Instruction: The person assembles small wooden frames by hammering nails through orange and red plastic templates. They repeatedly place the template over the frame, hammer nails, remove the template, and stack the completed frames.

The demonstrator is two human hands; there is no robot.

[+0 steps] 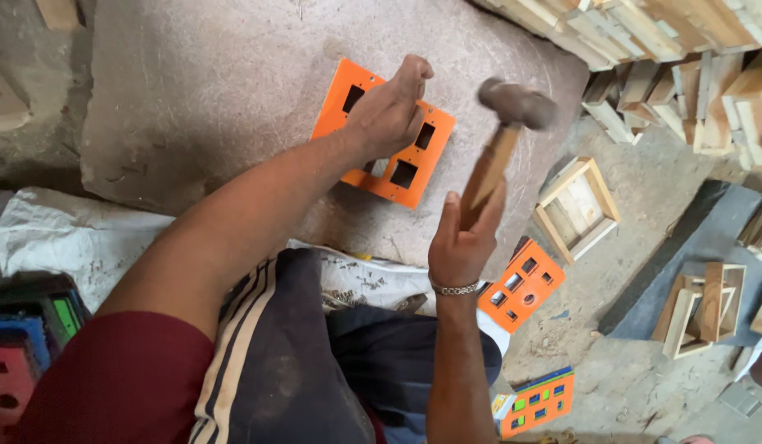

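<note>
Hammer (504,131) raised in your right hand (463,238), fist tight on its wooden handle; left hand (389,111) presses orange plate (406,168) flat on stone slab (200,99), fingers curled.

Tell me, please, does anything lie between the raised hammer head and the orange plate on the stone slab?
Only the left hand, which presses on the orange plate just left of the hammer. The right hand holds it raised, with nothing else visible between its head and the plate.

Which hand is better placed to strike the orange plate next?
Probably the right hand: it grips the raised hammer above the orange plate. The left hand rests on it.
</note>
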